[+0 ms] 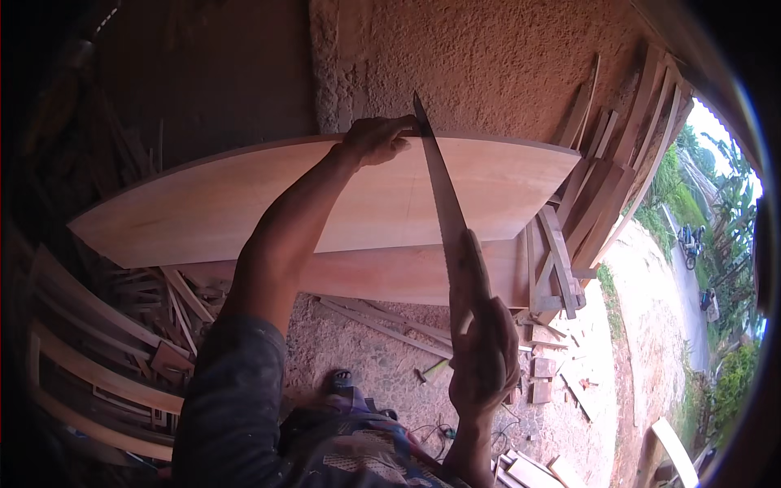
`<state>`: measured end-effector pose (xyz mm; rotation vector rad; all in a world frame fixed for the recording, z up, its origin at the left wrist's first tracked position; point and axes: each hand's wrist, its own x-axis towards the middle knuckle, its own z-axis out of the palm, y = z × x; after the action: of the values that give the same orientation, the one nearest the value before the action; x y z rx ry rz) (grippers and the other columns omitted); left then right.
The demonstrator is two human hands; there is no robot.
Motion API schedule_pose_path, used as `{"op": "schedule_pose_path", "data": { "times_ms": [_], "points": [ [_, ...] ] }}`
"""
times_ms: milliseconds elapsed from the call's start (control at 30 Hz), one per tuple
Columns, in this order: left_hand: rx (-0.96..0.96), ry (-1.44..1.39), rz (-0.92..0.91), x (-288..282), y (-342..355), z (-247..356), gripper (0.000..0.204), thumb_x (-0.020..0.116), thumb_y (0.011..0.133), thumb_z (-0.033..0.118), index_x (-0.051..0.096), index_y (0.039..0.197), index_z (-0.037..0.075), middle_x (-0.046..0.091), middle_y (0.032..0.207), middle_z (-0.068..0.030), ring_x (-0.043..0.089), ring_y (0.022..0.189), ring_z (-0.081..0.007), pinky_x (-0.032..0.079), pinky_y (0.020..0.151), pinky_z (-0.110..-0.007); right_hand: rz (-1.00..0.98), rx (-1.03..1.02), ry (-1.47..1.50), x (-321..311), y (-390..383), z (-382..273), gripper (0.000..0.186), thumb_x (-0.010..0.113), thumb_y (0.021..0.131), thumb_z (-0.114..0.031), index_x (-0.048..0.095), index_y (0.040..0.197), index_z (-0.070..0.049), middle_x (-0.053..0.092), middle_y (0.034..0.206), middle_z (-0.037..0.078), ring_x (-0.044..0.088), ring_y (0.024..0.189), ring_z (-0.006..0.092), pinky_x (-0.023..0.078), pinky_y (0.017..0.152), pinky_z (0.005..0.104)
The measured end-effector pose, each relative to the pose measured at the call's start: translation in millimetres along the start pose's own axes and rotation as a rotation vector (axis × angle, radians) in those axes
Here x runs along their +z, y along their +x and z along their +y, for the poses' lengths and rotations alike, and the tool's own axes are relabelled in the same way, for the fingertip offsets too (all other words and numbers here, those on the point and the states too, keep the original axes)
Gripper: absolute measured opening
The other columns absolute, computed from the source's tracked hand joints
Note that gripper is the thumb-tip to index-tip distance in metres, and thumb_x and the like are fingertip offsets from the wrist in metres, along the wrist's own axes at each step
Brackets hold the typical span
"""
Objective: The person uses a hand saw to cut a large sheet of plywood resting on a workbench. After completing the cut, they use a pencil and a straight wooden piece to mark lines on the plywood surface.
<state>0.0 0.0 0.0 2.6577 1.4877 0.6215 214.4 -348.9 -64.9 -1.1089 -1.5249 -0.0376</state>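
My left hand [376,140] grips the far edge of a pale wooden board [504,183], fingers curled over it right beside the saw blade. My right hand [480,366] is wrapped around the wooden handle of a hand saw [443,195]. The long blade lies over the board and reaches past its far edge, slanting up and to the left from the handle. A faint line crosses the board near the blade. Beneath it is a second, pinkish board [366,281] on a rough wooden support [557,260].
A rough wall [496,65] stands beyond. Timber strips [626,146] lean at right; scraps [163,301] and curved pieces [106,366] lie left. A hammer [433,370], cables and offcuts [541,390] lie on the floor. A road [687,285] with parked two-wheelers [691,248] shows outside.
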Motion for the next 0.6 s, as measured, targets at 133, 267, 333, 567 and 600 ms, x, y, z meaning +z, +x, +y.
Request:
{"op": "schedule_pose_path", "data": {
  "times_ms": [133,267,333,567,600],
  "points": [
    [-0.036,-0.095,-0.022,59,-37,19,0.046,0.063,0.097,0.026,0.051,0.141,0.029,0.072,0.121,-0.0089,0.069,0.11,-0.0309,0.054,0.093,-0.045,-0.175,0.017,-0.146,-48,-15,-20,0.045,0.069,0.094,-0.009,0.058,0.135,0.005,0.066,0.13,0.023,0.067,0.116,0.0415,0.056,0.095,0.0452],
    [0.002,-0.112,0.03,46,-26,9,0.038,0.065,0.097,0.027,0.054,0.133,0.026,0.074,0.114,-0.0078,0.07,0.107,-0.0293,0.054,0.09,-0.044,-0.058,-0.033,0.035,55,75,30,0.049,0.071,0.093,-0.007,0.056,0.139,-0.001,0.064,0.135,0.019,0.065,0.121,0.0392,0.056,0.097,0.0419],
    [-0.003,-0.098,0.015,38,-25,5,0.037,0.065,0.096,0.027,0.054,0.132,0.025,0.074,0.115,-0.0074,0.07,0.107,-0.0294,0.054,0.09,-0.044,-0.044,-0.086,0.024,66,82,37,0.05,0.071,0.093,-0.007,0.055,0.14,-0.004,0.062,0.137,0.018,0.064,0.123,0.0375,0.056,0.099,0.0403],
    [0.007,-0.082,0.084,29,2,15,0.037,0.065,0.096,0.028,0.055,0.132,0.026,0.075,0.112,-0.0061,0.07,0.106,-0.0303,0.054,0.089,-0.044,-0.094,-0.009,-0.081,-21,-8,6,0.044,0.063,0.098,-0.013,0.055,0.137,0.004,0.063,0.134,0.022,0.066,0.104,0.031,0.057,0.086,0.0392],
    [0.045,-0.092,0.075,28,-1,11,0.037,0.065,0.096,0.028,0.055,0.131,0.026,0.075,0.111,-0.0078,0.07,0.105,-0.0305,0.054,0.088,-0.045,-0.076,-0.044,-0.039,0,11,16,0.045,0.065,0.099,-0.014,0.053,0.138,0.003,0.062,0.135,0.023,0.066,0.118,0.0373,0.058,0.095,0.0419]
  ]
}}
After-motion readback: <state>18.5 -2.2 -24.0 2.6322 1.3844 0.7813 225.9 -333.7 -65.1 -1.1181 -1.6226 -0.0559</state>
